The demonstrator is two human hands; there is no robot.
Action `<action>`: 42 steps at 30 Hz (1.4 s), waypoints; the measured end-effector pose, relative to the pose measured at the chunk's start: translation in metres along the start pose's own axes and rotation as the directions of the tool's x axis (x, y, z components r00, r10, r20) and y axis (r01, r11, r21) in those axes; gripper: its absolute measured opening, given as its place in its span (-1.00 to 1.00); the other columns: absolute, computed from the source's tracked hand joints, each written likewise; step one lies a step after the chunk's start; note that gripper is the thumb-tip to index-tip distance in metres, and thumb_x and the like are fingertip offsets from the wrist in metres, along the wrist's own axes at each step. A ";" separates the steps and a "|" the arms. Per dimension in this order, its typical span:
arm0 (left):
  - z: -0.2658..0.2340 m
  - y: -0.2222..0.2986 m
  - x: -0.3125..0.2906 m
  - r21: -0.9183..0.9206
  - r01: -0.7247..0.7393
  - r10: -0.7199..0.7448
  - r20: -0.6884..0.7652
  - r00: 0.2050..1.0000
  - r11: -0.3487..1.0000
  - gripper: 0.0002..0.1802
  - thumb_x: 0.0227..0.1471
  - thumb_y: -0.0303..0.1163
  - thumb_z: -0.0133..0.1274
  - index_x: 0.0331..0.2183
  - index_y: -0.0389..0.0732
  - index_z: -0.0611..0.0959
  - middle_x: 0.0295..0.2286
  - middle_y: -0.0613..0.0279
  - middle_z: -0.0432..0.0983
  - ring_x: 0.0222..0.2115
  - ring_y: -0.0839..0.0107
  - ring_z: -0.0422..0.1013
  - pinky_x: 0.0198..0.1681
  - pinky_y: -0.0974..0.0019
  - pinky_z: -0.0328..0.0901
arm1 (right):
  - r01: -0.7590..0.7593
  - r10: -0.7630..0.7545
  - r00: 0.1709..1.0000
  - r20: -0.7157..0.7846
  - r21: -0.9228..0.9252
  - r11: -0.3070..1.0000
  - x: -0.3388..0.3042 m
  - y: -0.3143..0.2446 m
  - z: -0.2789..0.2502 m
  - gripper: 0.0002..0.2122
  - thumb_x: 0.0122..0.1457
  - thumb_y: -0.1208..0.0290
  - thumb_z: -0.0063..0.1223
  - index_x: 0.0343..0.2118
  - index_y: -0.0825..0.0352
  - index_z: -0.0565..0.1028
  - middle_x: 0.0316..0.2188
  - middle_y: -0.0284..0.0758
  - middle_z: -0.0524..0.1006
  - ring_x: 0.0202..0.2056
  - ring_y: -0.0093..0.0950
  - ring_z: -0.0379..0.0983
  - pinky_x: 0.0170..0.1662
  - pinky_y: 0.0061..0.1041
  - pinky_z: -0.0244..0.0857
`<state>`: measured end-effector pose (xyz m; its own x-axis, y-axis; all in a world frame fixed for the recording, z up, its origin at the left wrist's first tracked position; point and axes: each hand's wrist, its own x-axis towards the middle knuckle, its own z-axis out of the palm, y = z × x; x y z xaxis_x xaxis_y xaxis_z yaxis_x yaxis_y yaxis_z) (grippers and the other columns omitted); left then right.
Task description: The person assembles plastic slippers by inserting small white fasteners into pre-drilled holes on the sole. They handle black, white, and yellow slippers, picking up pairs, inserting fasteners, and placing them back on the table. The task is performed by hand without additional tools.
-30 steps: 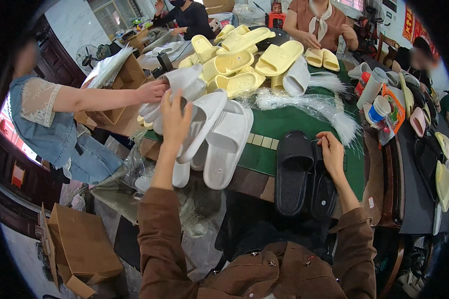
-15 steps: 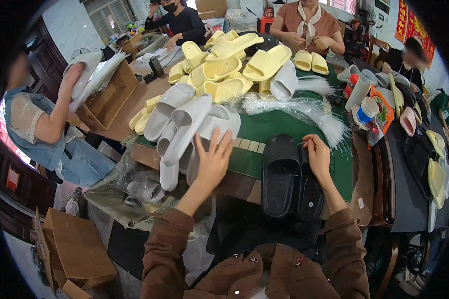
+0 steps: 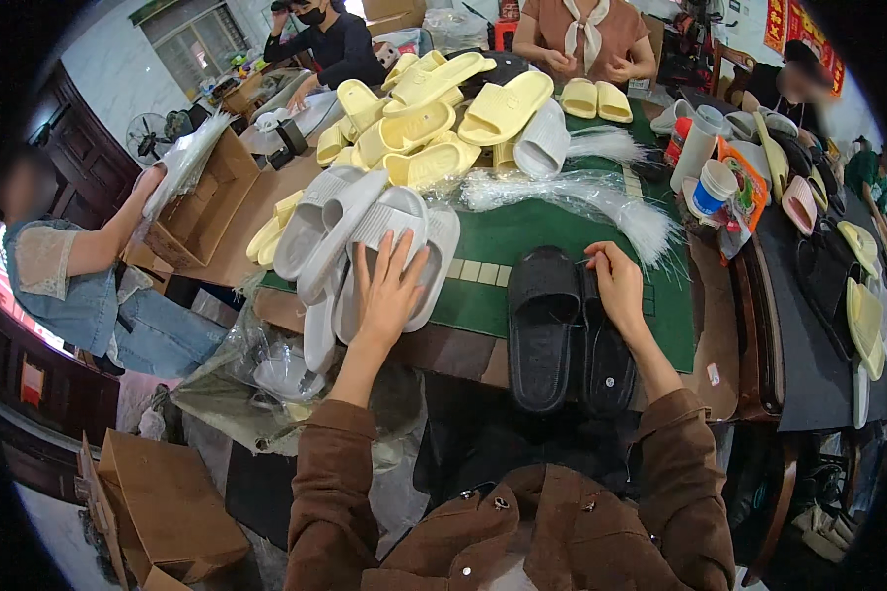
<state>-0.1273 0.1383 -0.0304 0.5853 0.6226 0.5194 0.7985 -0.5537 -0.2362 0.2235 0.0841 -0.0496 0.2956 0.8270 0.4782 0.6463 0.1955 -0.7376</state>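
My left hand (image 3: 389, 291) lies with spread fingers on a grey slipper (image 3: 442, 246) at the right side of a loose heap of grey slippers (image 3: 315, 222). A pair of black slippers (image 3: 542, 345) rests at the table's near edge, toes pointing away from me. Beside the strap of the right-hand black slipper, my right hand (image 3: 617, 286) is pinched closed; whatever sits between the fingertips is too small to make out. Past the hands, a bundle of thin clear plastic strands (image 3: 621, 217) lies on the green mat (image 3: 522, 229).
Yellow slippers (image 3: 508, 108) are piled at the far middle. An open cardboard box (image 3: 192, 231) stands at left near a person in denim. White cups (image 3: 712, 187) and a bottle stand at right, before more slippers on a dark surface (image 3: 788, 325). Other people work around the table.
My left hand has settled onto the grey slippers, and some of them have shifted in the heap. My right hand stays by the black pair. The person at left has moved their arm.
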 end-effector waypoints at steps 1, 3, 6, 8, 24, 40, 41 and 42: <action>-0.003 0.004 -0.002 -0.035 0.009 -0.010 -0.002 1.000 0.999 -0.30 -0.15 -0.31 0.22 0.11 0.00 0.44 0.20 0.18 0.12 0.25 0.11 -0.03 0.25 -0.32 -0.21 | -0.001 0.001 1.000 0.002 -0.001 1.000 0.001 0.000 0.000 -0.84 0.23 0.48 -0.14 -0.30 0.33 0.52 -0.51 -0.25 0.56 -0.43 -0.31 0.53 -0.35 -0.38 0.34; -0.013 0.014 -0.012 -0.069 0.016 -0.018 -0.023 1.000 0.998 -0.32 -0.11 -0.32 0.19 0.11 0.00 0.43 0.21 0.17 0.11 0.26 0.07 -0.04 0.26 -0.31 -0.23 | -0.007 0.007 1.000 0.009 0.000 1.000 0.000 0.002 0.001 -0.84 0.23 0.48 -0.14 -0.30 0.33 0.52 -0.51 -0.26 0.56 -0.43 -0.31 0.53 -0.34 -0.38 0.34; -0.033 0.024 -0.027 -0.115 0.086 -0.099 -0.121 0.988 0.990 -0.38 -0.05 -0.37 0.12 0.12 -0.04 0.45 0.21 0.10 0.11 0.26 0.02 -0.05 0.27 -0.28 -0.27 | -0.022 0.022 1.000 0.020 -0.011 1.000 0.000 -0.003 0.000 -0.83 0.23 0.48 -0.16 -0.30 0.33 0.52 -0.51 -0.26 0.56 -0.42 -0.31 0.53 -0.34 -0.38 0.34; -0.051 0.023 -0.030 -0.089 0.178 -0.193 -0.209 0.959 0.980 -0.39 -0.04 -0.39 0.09 0.11 -0.06 0.46 0.21 0.07 0.11 0.27 -0.01 -0.07 0.27 -0.27 -0.28 | -0.021 0.021 1.000 0.020 -0.009 1.000 0.000 0.000 0.000 -0.83 0.23 0.48 -0.16 -0.29 0.34 0.52 -0.51 -0.26 0.56 -0.42 -0.30 0.53 -0.33 -0.39 0.34; -0.058 -0.052 -0.031 -0.332 0.448 -0.537 -0.259 0.803 0.830 -0.60 -0.08 -0.62 0.05 -0.11 -0.28 0.52 -0.17 -0.06 0.50 -0.11 -0.08 0.38 -0.05 0.04 0.27 | 0.000 0.000 1.000 0.012 -0.010 1.000 0.000 0.001 0.001 -0.83 0.22 0.49 -0.17 -0.29 0.35 0.52 -0.50 -0.25 0.55 -0.41 -0.32 0.52 -0.32 -0.40 0.33; -0.020 -0.133 -0.075 -0.530 0.452 -0.592 -0.122 0.796 0.717 -0.27 -0.04 -0.57 -0.07 0.22 -0.18 0.22 0.23 -0.02 0.01 0.28 0.05 -0.10 0.31 0.09 -0.17 | 0.008 -0.008 1.000 0.011 -0.014 1.000 -0.001 -0.001 0.003 -0.83 0.23 0.49 -0.17 -0.29 0.34 0.52 -0.50 -0.26 0.55 -0.42 -0.31 0.53 -0.32 -0.40 0.33; -0.025 -0.123 -0.081 -0.571 0.467 -0.629 -0.116 0.769 0.676 -0.29 0.00 -0.54 -0.08 0.22 -0.20 0.22 0.23 -0.03 0.02 0.27 0.04 -0.10 0.31 0.09 -0.16 | 0.003 -0.003 1.000 0.013 -0.016 1.000 -0.002 -0.002 0.003 -0.83 0.23 0.49 -0.17 -0.29 0.34 0.52 -0.50 -0.26 0.55 -0.42 -0.31 0.53 -0.32 -0.39 0.33; -0.031 -0.110 -0.085 -0.612 0.475 -0.663 -0.110 0.740 0.632 -0.32 0.03 -0.51 -0.09 0.22 -0.23 0.22 0.23 -0.03 0.02 0.27 0.03 -0.09 0.30 0.08 -0.15 | -0.001 0.001 1.000 0.013 -0.019 1.000 -0.002 -0.002 0.001 -0.83 0.23 0.49 -0.17 -0.30 0.34 0.52 -0.50 -0.26 0.55 -0.42 -0.31 0.53 -0.32 -0.39 0.33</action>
<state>-0.2692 0.1294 -0.0231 -0.1119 0.7673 0.6315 0.6967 -0.3925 0.6004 0.2204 0.0823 -0.0496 0.2873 0.8337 0.4715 0.6594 0.1850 -0.7287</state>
